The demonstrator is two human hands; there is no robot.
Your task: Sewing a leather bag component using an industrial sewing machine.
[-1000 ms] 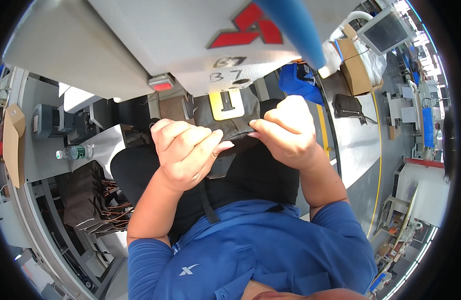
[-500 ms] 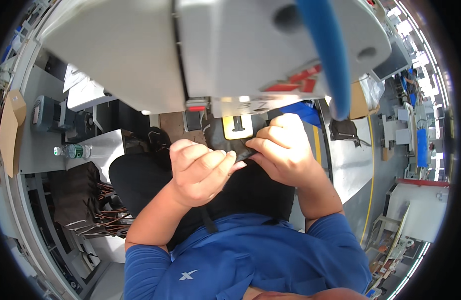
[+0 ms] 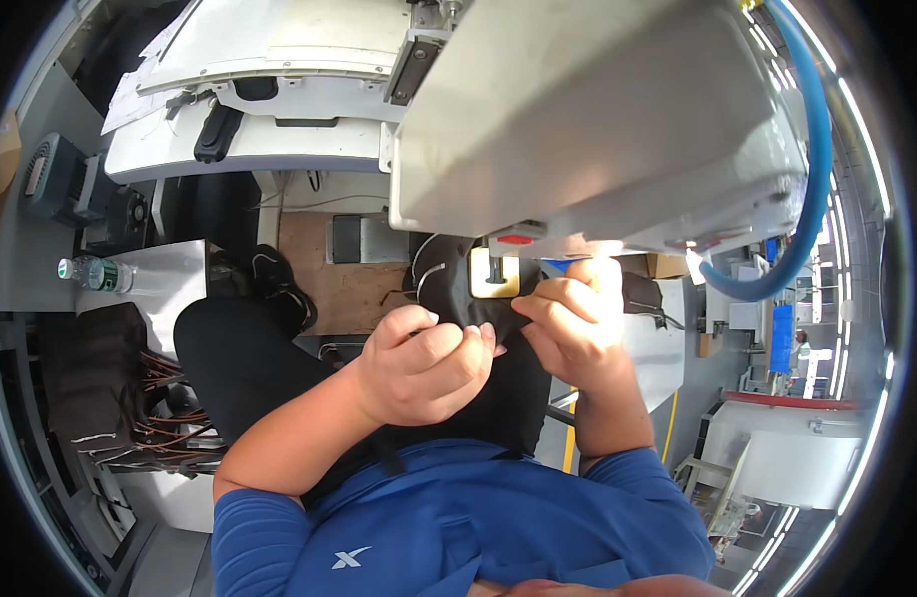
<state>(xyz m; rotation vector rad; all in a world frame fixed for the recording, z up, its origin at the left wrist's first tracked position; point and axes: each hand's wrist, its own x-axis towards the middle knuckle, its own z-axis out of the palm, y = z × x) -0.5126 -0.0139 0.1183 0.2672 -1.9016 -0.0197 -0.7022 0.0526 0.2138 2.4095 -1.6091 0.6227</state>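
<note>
Head view: the dark piece point(image 3: 445, 289), rounded and faintly shiny, shows around a yellow frame point(image 3: 494, 291); left hand point(image 3: 429, 366) and right hand point(image 3: 580, 323) pinch its near edge.

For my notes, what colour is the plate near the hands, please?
The plate is mostly yellow; head view.

- Two hands, the left hand point(image 3: 426, 368) and right hand point(image 3: 581, 323), are holding one dark piece point(image 3: 447, 289).
- One yellow frame point(image 3: 495, 292) is lying there.
- One blue hose point(image 3: 823, 149) is curving.
- One red button point(image 3: 515, 239) is showing.
</note>
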